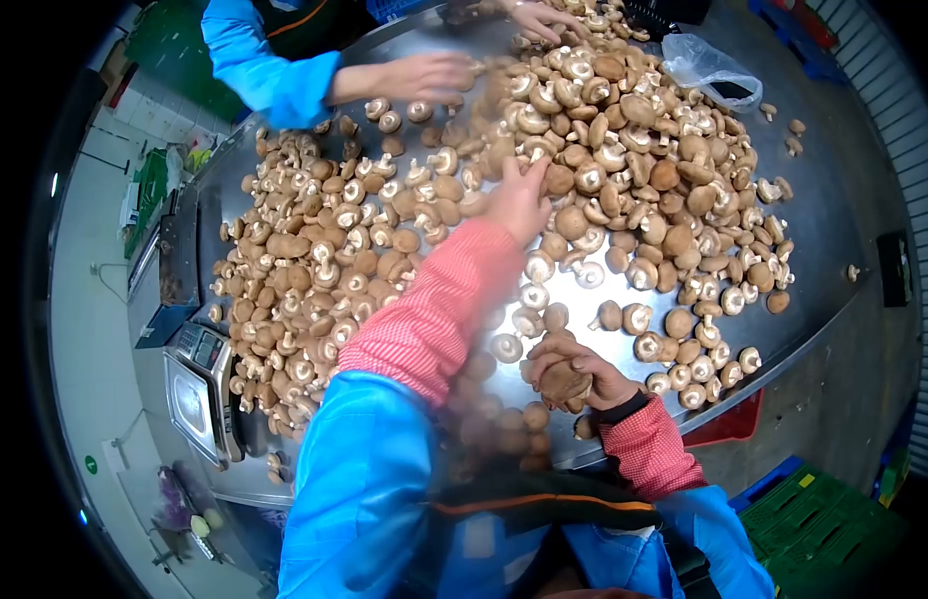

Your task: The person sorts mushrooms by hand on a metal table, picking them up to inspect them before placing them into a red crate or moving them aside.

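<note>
My left hand (521, 200) reaches over the middle of the table to the edge of the large mushroom heap (624, 130). Its fingers are apart, touching or just above mushrooms there, and motion blurs the forearm. Close to my body, my right hand (589, 371) is closed around a brown-capped mushroom (564, 381); its palm side is partly hidden. Loose mushrooms (532, 296) with pale stems lie between the two hands. A second mushroom heap (294, 270) spreads to the left of my left arm.
Across the table, a co-worker's blurred hand (424, 78) hovers above mushrooms, another hand (544, 18) by the far heap. A plastic bag (711, 68) lies at the back right. A scale (200, 384) stands left; a red crate (725, 421) and green crates (823, 529) are below right.
</note>
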### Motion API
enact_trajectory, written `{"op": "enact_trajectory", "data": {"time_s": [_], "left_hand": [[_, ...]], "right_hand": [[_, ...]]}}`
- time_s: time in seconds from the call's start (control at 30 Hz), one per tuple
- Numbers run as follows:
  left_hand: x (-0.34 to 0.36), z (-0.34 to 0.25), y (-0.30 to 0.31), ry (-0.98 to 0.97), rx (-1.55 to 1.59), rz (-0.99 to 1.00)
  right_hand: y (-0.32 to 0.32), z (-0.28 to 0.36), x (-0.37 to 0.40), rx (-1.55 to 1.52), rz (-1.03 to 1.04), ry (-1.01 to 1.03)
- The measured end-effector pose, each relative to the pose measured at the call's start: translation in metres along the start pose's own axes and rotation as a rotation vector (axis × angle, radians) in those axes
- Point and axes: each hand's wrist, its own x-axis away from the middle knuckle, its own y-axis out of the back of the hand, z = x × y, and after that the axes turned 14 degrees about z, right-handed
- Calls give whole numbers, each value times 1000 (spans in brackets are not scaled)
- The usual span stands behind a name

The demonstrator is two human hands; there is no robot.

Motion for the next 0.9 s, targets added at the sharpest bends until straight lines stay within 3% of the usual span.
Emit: {"op": "enact_trajectory", "data": {"time_s": [0.23, 0.3, 0.47, 0.57, 0.6, 0.7, 0.73, 0.77, 0.83, 0.9], "left_hand": [[-10, 5, -9, 143, -53, 79], [-20, 5, -4, 193, -59, 47], [-1, 30, -3, -194, -23, -286], [27, 36, 4, -48, 77, -273], [38, 31, 10, 67, 156, -226], [69, 11, 27, 134, 289, -210], [80, 9, 29, 102, 211, -248], [89, 14, 27, 101, 212, -237], [106, 30, 24, 99, 210, -215], [119, 30, 32, 165, 201, -151]], "right_hand": [[-20, 13, 20, -24, -152, -63], [-19, 12, 24, -36, -136, 5], [-12, 8, 34, 1, -140, 26], [-5, 21, 31, 105, -131, 20], [-10, 30, 27, 232, -183, 50], [16, 45, -8, 782, -307, -76], [1, 60, -20, 802, -395, -159], [13, 54, -36, 923, -450, -47], [-13, 84, -65, 1660, -589, -203], [-9, 92, -99, 1740, -528, -494]]}}
